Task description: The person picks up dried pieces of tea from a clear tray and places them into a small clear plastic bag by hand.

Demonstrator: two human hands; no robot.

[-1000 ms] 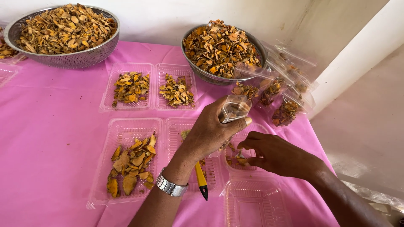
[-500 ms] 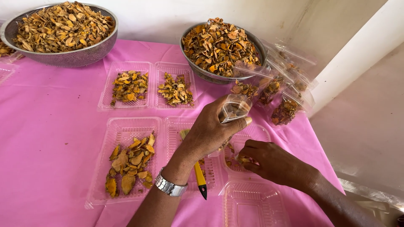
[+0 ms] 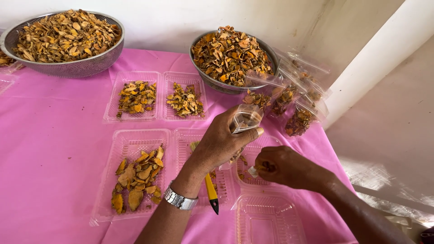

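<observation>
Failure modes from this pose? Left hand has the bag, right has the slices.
1. The left hand pinches the small clear plastic bag with a narrow mouth; the dried orange slices pinched in the right hand may miss and scatter over the pink tablecloth.
2. The left forearm hangs over the yellow-handled brush and clear plastic tray; lowering it may nudge them.

You've only got one view here, the head cam, sitting above the pink table [image 3: 54, 135] and tilted down and forward toward the white wall [image 3: 162, 22]. It's pretty close in: your forearms enter from the bottom edge, bowls [image 3: 63, 68] at the top.
</observation>
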